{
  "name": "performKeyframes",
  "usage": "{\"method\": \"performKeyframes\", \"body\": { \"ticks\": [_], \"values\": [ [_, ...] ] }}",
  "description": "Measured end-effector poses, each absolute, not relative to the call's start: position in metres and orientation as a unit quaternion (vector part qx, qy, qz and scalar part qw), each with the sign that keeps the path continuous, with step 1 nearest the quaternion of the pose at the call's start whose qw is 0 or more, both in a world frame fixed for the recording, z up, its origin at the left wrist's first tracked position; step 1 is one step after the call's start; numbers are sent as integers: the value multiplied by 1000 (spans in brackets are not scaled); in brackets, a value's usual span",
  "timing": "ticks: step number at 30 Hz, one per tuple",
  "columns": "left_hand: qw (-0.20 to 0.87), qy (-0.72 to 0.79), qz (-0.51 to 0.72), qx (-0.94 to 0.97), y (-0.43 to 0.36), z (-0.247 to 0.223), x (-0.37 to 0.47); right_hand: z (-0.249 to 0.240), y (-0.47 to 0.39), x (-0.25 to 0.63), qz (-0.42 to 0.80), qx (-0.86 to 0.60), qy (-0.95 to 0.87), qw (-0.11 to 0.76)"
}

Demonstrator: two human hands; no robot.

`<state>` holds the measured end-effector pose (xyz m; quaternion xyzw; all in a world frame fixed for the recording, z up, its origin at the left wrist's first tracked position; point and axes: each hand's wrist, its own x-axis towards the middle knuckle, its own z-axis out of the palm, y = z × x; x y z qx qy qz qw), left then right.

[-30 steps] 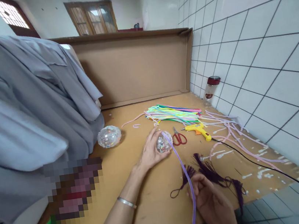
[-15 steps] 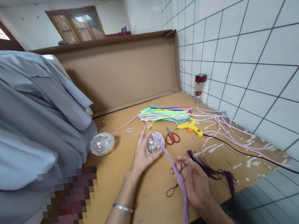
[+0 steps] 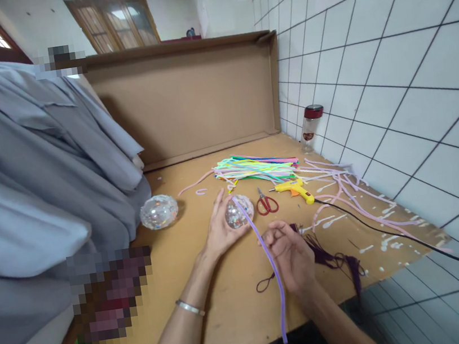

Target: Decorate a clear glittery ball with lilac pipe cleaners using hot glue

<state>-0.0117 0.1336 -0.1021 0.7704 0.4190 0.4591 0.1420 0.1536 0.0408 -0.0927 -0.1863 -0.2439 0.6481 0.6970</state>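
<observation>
My left hand point(image 3: 220, 227) is wrapped round a clear faceted ball point(image 3: 240, 211) with small coloured bits showing in it. From the ball's front a long purple pipe cleaner point(image 3: 276, 271) curves down past the table's front edge. Close behind that strip is my right hand point(image 3: 290, 254), palm turned up and fingers loosely curled; its fingertips are beside the pipe cleaner, and I cannot tell whether they touch it. A dark purple tassel point(image 3: 326, 255) lies partly hidden behind the right hand, its cord loop point(image 3: 265, 284) showing on the left.
Beyond the hands lie red-handled scissors point(image 3: 267, 203), a yellow glue gun point(image 3: 295, 188) with a black cable, and a bundle of coloured pipe cleaners point(image 3: 255, 169). A second clear ball point(image 3: 159, 211) sits left. A jar point(image 3: 311, 128) stands by the tiled wall; grey cloth point(image 3: 40, 164) hangs left.
The view has tilted slightly, so the table's things appear a little higher and further right. My right hand has shifted slightly up; the left keeps its hold on the ball.
</observation>
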Motion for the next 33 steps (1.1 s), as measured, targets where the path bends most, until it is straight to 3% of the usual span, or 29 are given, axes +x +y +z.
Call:
{"method": "performKeyframes", "body": {
  "ticks": [5, 8, 11, 16, 19, 24, 33],
  "values": [
    [161, 420, 474, 757, 131, -105, -11, -74, 72, 155, 535, -185, -337, 752],
    [169, 424, 480, 749, 130, -107, -13, -65, 99, 158, 431, -261, -448, 738],
    [178, 423, 486, 744, 129, -107, -15, -63, 127, 158, 300, -332, -596, 667],
    [185, 408, 487, 750, 129, -106, -18, -70, 140, 158, 166, -305, -793, 501],
    [191, 401, 487, 752, 128, -107, -18, -77, 132, 158, 134, -320, -808, 477],
    [191, 406, 470, 760, 126, -109, -15, -78, 128, 158, 166, -329, -765, 528],
    [195, 413, 465, 758, 121, -104, -11, -77, 130, 158, 174, -337, -756, 533]
  ]
}}
